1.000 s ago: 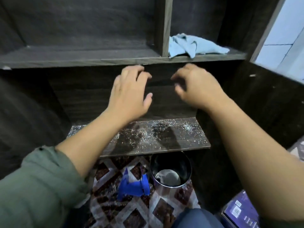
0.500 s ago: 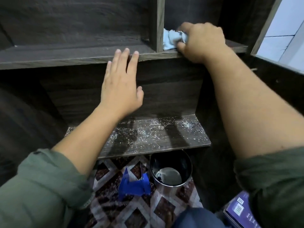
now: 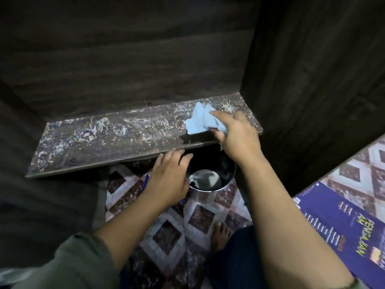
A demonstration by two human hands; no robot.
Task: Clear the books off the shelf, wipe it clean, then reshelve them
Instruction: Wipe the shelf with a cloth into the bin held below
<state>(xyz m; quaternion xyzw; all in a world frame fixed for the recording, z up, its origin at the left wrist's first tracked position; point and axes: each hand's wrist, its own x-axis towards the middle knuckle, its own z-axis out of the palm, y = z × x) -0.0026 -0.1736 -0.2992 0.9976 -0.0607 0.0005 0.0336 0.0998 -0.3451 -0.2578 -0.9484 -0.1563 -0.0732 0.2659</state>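
A dark wooden shelf (image 3: 108, 140) runs across the middle, bare of books and speckled with pale dust and crumbs. My right hand (image 3: 235, 134) grips a crumpled light blue cloth (image 3: 200, 122) and holds it on the shelf near its right end. A small patch by the cloth looks darker and free of dust. My left hand (image 3: 168, 178) hovers below the shelf's front edge, fingers extended, beside the rim of a metal bucket (image 3: 216, 180). A purple book (image 3: 343, 230) lies on the floor at the lower right.
The bucket stands on the patterned tile floor (image 3: 166, 232) under the shelf's right part. A blue object (image 3: 146, 180) peeks out behind my left hand. Dark cabinet walls (image 3: 312, 80) close in left, back and right. A bare foot (image 3: 220, 232) rests near the bucket.
My right hand took the blue cloth from the upper shelf and brought it down onto the dusty lower shelf. My left hand dropped from the upper shelf's edge to beside the bucket. The view tilted down.
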